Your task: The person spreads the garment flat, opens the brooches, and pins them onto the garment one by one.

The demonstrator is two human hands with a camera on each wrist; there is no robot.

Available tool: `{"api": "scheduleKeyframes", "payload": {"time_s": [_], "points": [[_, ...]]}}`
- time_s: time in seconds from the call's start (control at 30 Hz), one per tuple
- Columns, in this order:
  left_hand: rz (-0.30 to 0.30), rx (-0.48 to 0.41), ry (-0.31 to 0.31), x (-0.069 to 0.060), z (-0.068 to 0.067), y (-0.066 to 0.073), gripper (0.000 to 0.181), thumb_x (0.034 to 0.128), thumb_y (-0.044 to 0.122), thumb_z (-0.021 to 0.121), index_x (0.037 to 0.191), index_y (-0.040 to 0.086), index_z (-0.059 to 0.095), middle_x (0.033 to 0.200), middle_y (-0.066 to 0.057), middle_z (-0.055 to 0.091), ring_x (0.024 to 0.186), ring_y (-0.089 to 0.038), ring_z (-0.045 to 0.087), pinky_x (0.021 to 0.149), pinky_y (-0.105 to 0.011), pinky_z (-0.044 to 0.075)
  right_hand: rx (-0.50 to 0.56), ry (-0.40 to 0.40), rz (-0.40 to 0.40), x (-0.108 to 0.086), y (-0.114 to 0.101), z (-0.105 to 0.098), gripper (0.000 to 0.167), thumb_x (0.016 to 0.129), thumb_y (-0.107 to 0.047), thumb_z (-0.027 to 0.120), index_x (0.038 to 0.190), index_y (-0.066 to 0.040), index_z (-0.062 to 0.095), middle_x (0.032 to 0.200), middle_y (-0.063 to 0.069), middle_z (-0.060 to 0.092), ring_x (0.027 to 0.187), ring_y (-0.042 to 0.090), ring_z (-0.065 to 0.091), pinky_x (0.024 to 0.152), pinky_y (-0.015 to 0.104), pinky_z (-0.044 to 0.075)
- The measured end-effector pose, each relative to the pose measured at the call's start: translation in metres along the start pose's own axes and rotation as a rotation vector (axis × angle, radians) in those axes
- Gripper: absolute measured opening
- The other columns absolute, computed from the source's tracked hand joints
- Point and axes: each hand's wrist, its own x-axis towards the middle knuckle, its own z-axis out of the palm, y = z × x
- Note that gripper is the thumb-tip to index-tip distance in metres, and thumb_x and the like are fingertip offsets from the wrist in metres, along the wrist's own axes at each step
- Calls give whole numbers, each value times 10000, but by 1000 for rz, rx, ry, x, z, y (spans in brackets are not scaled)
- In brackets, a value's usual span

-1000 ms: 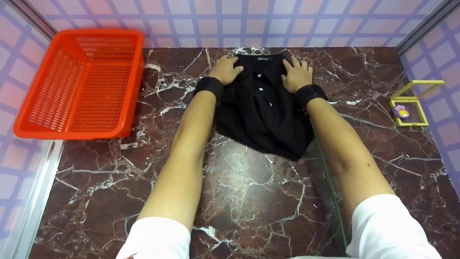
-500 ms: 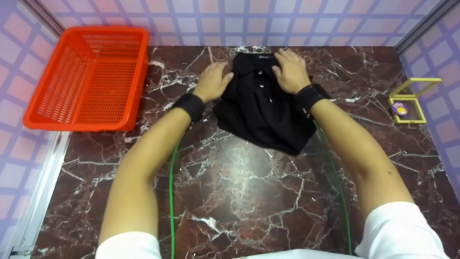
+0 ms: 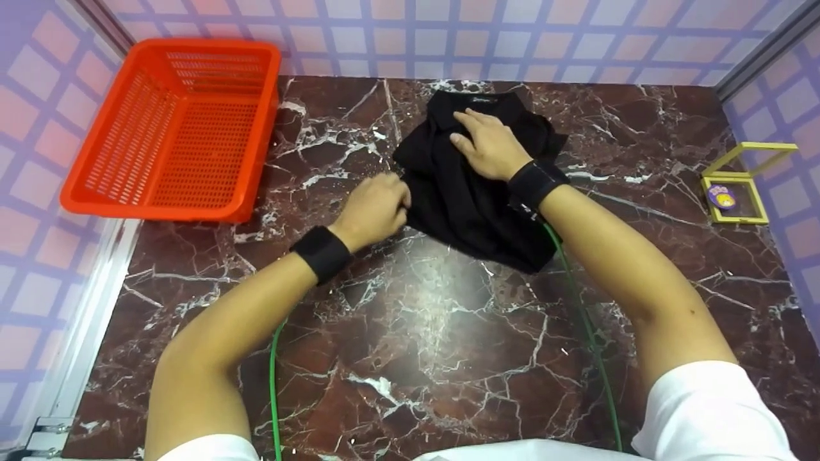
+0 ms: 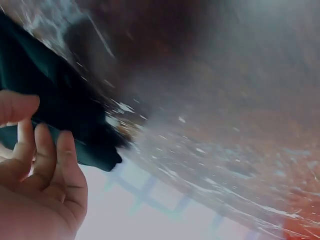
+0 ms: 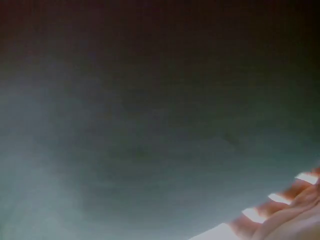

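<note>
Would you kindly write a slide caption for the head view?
Right hand on a black shirt, left hand at its edge, red basket on the left.

Black shirt; left of it, red basket; right, yellow frame; beneath, white-veined maroon table; behind, pink-and-white wall gridded purple.

At the head view's centre, the bare right-hand grip hides part of the black collared cloth shirt; lettering on its collar label is unreadable. There, the bare left-hand grip hides its own fingertips; whether they pinch cloth is unclear. White cloth sleeves and thin green cables run off the lower edge. The left wrist view cuts the left-hand grip at lower left and blurs the dark red marble worktop; the right wrist view is mostly dark blur.
</note>
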Motion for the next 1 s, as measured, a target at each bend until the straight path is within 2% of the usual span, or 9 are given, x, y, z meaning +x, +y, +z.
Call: {"api": "scheduleKeyframes", "payload": {"time_s": [0.13,0.27,0.33,0.43,0.57,0.73,0.87,1.0], "points": [[101,87,-34,-6,6,8,214,865,169,720,1043,52,728,1047,-92,675,995,-293,619,900,-437,480,-31,-43,-17,2,-8,2,621,1069,-461,381,1559,-81,353,1598,209,312,1468,408,275,1159,606,232],[139,141,-39,-9,14,8,258,857,139,726,1090,28,745,1112,-105,694,1031,-306,634,897,-438,485,-68,-103,-14,5,-16,6,672,1051,-530,375,1571,-107,334,1616,209,268,1472,435,244,1151,627,224],[140,146,-30,-10,18,7,206,857,112,716,1044,41,766,1100,-88,704,1007,-298,643,873,-439,495,-91,-152,-3,6,-19,9,701,1041,-559,374,1583,-120,308,1628,215,230,1473,462,216,1151,638,214],[147,162,7,-11,21,6,93,857,86,697,892,67,781,1000,-55,725,918,-287,654,808,-433,499,-121,-225,23,8,-22,14,727,1032,-573,386,1599,-136,262,1637,230,183,1469,501,184,1149,649,205],[169,200,55,-12,23,7,145,864,66,671,738,75,743,852,-43,725,801,-280,658,745,-427,489,-146,-283,63,9,-22,22,715,1036,-532,423,1610,-155,226,1640,243,155,1465,520,173,1156,635,205],[219,211,28,-19,21,13,170,861,71,674,697,74,718,781,-59,705,759,-280,656,744,-427,493,-146,-322,104,9,-17,27,718,1032,-514,452,1615,-171,212,1647,237,132,1463,531,162,1146,653,212],[291,234,26,-27,19,18,176,849,75,679,674,71,702,742,-64,685,719,-280,650,701,-428,488,-137,-339,127,9,-11,30,729,1032,-529,439,1619,-172,193,1653,225,115,1472,519,147,1140,661,214],[361,277,38,-34,17,23,177,831,72,676,656,72,696,711,-64,669,676,-277,641,655,-411,474,-120,-375,136,10,-8,29,744,1038,-565,373,1623,-158,158,1659,225,71,1482,513,102,1175,618,166]]}}
